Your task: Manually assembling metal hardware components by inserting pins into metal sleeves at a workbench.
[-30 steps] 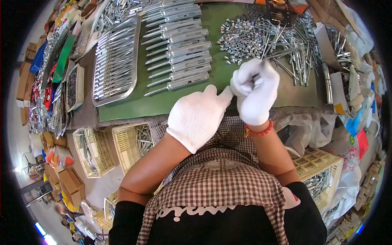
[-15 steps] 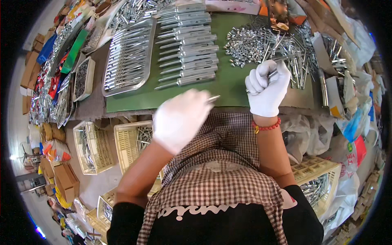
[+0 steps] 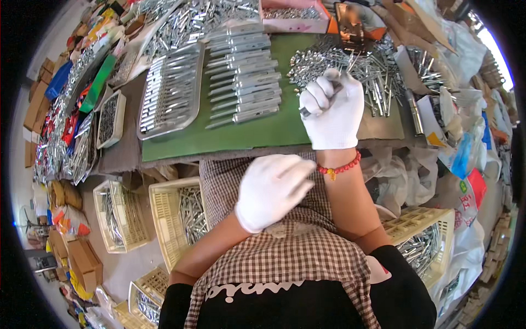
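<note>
The white-gloved left hand (image 3: 276, 189) has drawn back from the green-topped desk (image 3: 219, 143) over the brown-checked cloth apron (image 3: 274, 257), fingers loosely parted, no metal tip showing now; the white-gloved right hand (image 3: 331, 112), left of the long silver rods (image 3: 378, 98), stays curled around a grey metal piece (image 3: 304, 111), apparently alone holding work.

Looks like a workshop, small-parts metal assembly. Judging by: green-topped workbench (image 3: 219, 142) with a metal tray (image 3: 198, 93) of thin rods (image 3: 170, 90) toward the left edge, pointed silver tubes (image 3: 246, 85) in a row mid-top, heaped small metal caps (image 3: 304, 68) toward the far right corner, pink box (image 3: 285, 26) at the far edge. Also cream crates (image 3: 166, 219) of metal parts (image 3: 192, 214) below the near edge, cardboard boxes (image 3: 85, 263) beyond the near left corner.
</note>
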`<action>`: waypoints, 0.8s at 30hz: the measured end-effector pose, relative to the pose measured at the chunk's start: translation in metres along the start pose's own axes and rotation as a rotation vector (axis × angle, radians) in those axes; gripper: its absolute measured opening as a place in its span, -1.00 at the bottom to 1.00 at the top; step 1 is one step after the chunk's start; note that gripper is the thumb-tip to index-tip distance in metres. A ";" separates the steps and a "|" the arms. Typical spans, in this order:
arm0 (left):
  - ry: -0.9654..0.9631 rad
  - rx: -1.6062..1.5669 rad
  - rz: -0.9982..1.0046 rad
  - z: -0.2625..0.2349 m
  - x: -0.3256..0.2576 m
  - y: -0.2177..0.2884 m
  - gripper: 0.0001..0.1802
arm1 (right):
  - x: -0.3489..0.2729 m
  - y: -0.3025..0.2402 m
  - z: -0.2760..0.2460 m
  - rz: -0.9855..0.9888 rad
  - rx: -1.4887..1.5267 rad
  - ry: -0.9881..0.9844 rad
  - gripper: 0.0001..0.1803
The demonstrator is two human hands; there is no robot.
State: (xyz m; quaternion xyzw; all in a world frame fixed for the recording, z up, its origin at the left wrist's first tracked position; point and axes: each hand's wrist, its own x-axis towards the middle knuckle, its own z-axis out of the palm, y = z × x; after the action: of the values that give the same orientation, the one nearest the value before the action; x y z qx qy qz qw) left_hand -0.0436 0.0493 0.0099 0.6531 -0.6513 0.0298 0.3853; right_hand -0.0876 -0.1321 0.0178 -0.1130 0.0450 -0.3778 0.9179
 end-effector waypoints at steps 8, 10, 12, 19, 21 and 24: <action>0.147 -0.158 0.221 0.037 0.012 0.008 -0.72 | -0.007 -0.001 0.000 -0.195 -0.114 0.135 -0.82; 0.056 -0.143 0.302 0.040 0.011 0.007 -0.74 | -0.004 0.001 0.000 -0.208 -0.103 0.133 -0.80; 0.105 -0.137 0.307 0.043 0.011 0.003 -0.76 | 0.000 0.008 0.003 -0.264 -0.159 0.149 -0.78; -0.276 -0.028 0.632 0.031 0.020 -0.002 -0.67 | -0.009 0.008 0.015 -0.652 -0.827 0.087 -0.62; -0.225 -0.075 0.672 0.026 0.018 -0.014 -0.61 | -0.015 -0.001 0.008 -0.595 -0.905 0.094 -0.64; -0.143 0.279 0.193 -0.001 0.034 -0.047 -0.69 | -0.032 -0.021 -0.011 -0.451 -1.015 0.146 -0.78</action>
State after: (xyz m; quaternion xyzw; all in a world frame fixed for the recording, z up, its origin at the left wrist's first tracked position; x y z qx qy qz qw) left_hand 0.0027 0.0145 0.0072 0.6353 -0.7261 0.1102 0.2389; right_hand -0.1269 -0.1262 0.0124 -0.5211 0.2594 -0.5026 0.6392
